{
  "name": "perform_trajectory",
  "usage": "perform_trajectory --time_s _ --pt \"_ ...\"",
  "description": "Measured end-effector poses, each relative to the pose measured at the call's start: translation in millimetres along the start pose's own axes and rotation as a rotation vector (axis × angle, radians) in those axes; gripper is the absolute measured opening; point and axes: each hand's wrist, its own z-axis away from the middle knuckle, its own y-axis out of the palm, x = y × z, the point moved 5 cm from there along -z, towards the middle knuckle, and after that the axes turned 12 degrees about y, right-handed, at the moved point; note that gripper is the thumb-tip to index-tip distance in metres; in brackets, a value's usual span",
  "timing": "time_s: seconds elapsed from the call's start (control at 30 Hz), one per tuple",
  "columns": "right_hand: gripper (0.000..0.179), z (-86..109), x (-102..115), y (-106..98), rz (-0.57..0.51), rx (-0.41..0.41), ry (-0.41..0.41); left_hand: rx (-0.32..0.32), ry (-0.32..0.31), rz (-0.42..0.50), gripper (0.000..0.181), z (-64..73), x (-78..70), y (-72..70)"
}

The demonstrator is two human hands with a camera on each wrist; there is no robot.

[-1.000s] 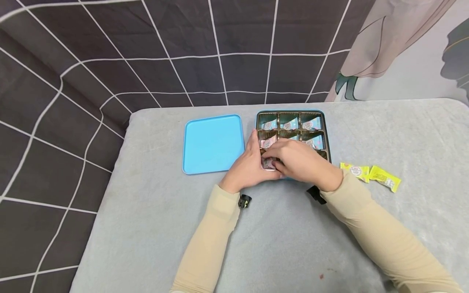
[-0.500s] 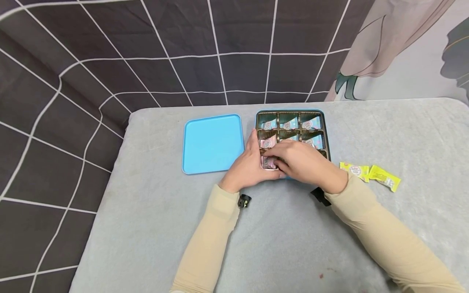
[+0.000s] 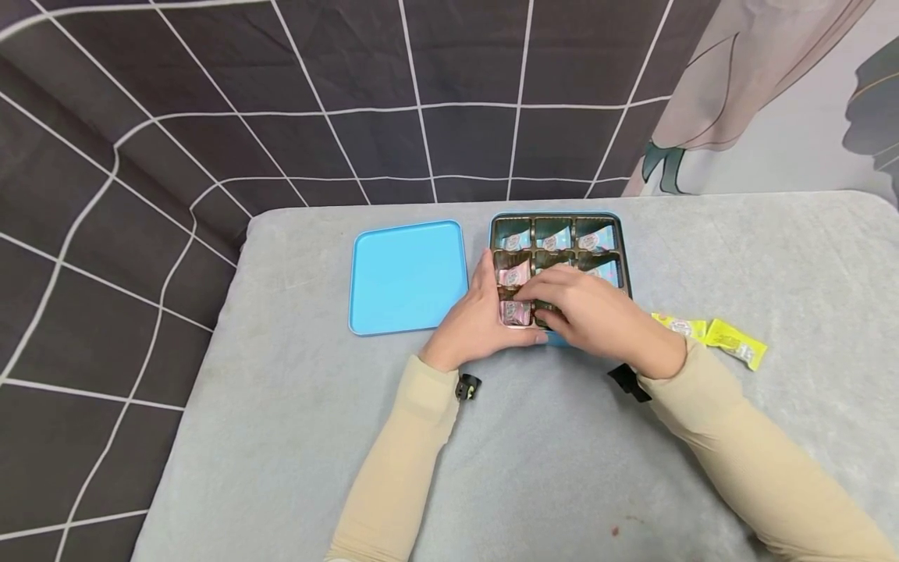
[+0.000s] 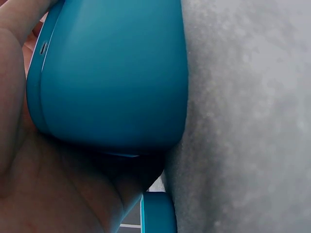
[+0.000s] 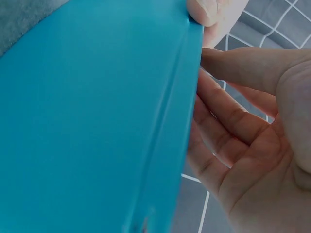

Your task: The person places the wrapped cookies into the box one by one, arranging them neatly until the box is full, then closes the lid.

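In the head view a blue tin (image 3: pixel 556 339) holds a dark divided tray with wrapped candies in its compartments. My left hand (image 3: pixel 472 321) holds the tin's near left corner, thumb along the front and fingers along the left side. A pink wrapped candy (image 3: pixel 516 313) lies in the near left compartment. Just right of it, my right hand (image 3: pixel 597 318) reaches over the tray with fingers bent loosely, fingertips apart from that candy. The right wrist view shows nothing between its thumb and fingers; the tin's wall hides the tips. The hand covers the near right compartments.
Left of the tin lies a blue lid (image 3: pixel 409 278). Two yellow wrapped candies, one of them a yellow packet (image 3: pixel 736 343), lie on the grey cloth right of the tin, near my right sleeve. A dark grid-patterned curtain (image 3: pixel 463 140) hangs behind the table.
My right hand has let go of the pink candy in the near left compartment and shifted right, uncovering it. The left hand stays on the tin's corner.
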Motion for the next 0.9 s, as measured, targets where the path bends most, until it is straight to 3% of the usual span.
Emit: perform_trajectory --time_s 0.47,0.9 --pt "0.031 18.4 -9.0 -18.2 0.021 -0.163 -0.033 0.008 -0.012 0.01 0.141 0.8 1.4 2.1" --pt "0.042 44.6 -25.4 -34.1 0.027 -0.219 0.085 0.005 -0.018 0.006 0.142 0.2 1.8 1.4"
